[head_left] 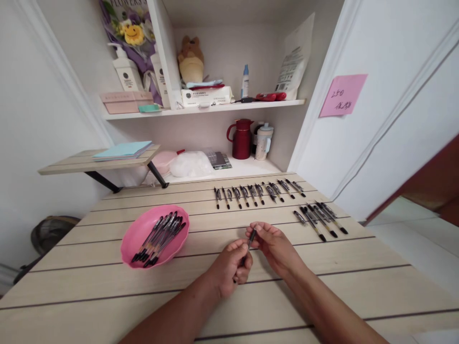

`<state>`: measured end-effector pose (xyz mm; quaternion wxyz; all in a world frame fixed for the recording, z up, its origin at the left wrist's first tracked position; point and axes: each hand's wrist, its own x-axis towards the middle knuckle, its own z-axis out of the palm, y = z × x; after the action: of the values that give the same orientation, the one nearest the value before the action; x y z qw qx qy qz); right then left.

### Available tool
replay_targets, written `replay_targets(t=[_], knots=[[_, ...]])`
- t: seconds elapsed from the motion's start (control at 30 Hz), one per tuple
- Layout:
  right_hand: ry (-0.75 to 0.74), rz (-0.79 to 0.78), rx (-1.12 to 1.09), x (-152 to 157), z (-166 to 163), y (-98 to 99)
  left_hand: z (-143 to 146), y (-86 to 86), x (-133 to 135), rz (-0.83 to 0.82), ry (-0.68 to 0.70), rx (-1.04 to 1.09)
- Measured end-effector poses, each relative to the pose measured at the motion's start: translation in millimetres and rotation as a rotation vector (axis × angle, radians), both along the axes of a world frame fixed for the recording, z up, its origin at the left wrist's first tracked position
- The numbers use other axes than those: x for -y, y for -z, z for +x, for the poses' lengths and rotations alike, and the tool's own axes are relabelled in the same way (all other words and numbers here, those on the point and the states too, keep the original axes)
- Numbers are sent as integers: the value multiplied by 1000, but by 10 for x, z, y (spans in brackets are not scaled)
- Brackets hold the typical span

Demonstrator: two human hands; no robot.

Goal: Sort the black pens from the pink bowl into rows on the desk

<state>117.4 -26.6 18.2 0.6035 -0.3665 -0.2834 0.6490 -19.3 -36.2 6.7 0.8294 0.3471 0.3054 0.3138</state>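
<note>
A black pen (252,236) is held over the middle of the table, tilted with its upper end away from me. My left hand (230,268) is closed around its lower part. The thumb and fingertips of my right hand (275,247) pinch its upper end, so its tip is partly hidden. To the left, a pink scalloped bowl (128,236) holds a bundle of several similar pens (161,238). Beyond my hands lies a row of pens (244,196) with short dark pieces, seemingly caps, beside them. A second group of pens (322,220) lies to the right.
A small raised shelf (68,163) carrying blue paper (124,150) stands at the table's back left. Behind the table, a white cabinet holds a red jug (242,139), a light cup (264,142) and a plastic bag (191,164). A pink note (343,95) is stuck at right.
</note>
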Motion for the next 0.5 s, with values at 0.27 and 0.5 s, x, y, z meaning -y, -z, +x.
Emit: replay_targets(t=[0.27, 0.5], knots=[[-33, -15, -121, -47, -53, 35, -19, -12, -24, -81, -5, -1], [-77, -113, -46, -70, -39, 70, -16, 8, -23, -94, -23, 13]])
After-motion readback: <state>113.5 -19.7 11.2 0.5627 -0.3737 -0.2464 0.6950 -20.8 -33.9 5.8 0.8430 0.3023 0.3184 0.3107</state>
